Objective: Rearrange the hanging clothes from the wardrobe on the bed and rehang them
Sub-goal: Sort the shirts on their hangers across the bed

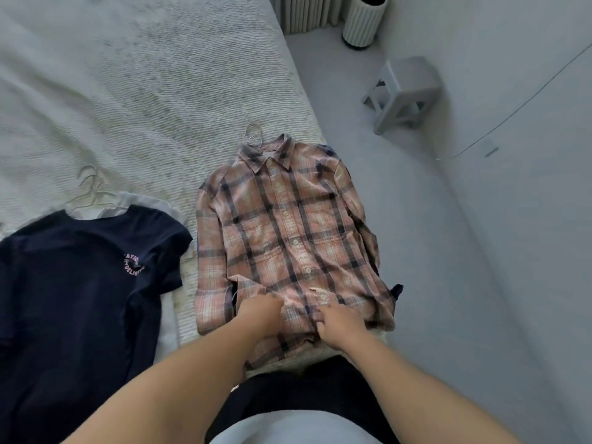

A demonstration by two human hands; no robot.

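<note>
A pink plaid button-up shirt lay face up on the bed near its right edge, collar pointing away, wire hanger hooks showing above the collar. The left hand and right hand each pinched the fabric at the shirt's lower hem. To the left lay a navy T-shirt on another hanger. A grey stool stood on the floor.

A pink-and-navy plaid button-up shirt lies flat on the pale textured bed, wire hanger hooks at its collar; the left hand and right hand pinch its lower hem (a navy printed T-shirt lies beside it)
</note>
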